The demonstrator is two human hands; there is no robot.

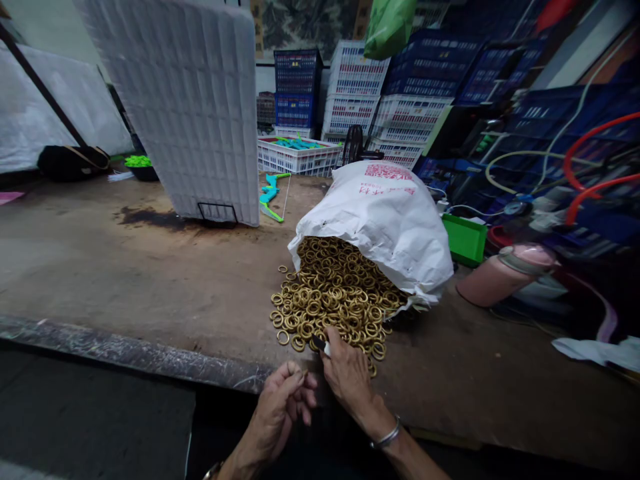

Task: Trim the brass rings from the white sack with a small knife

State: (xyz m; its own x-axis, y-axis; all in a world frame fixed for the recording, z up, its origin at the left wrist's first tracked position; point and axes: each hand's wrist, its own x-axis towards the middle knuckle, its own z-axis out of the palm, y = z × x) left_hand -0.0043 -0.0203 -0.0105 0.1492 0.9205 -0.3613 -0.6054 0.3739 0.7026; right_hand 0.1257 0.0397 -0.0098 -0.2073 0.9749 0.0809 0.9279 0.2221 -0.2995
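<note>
Two hands work at the near edge of a heap of brass rings (334, 293) spilling from a white sack (383, 223).

The right hand (347, 372) rests on the counter (150, 280), its grip closed around a small dark-tipped tool (321, 345) touching the nearest rings. Just left of it, the left hand (284, 403) pinches something small between fingertips; what it is cannot be told. The sack lies beyond both hands.
</note>
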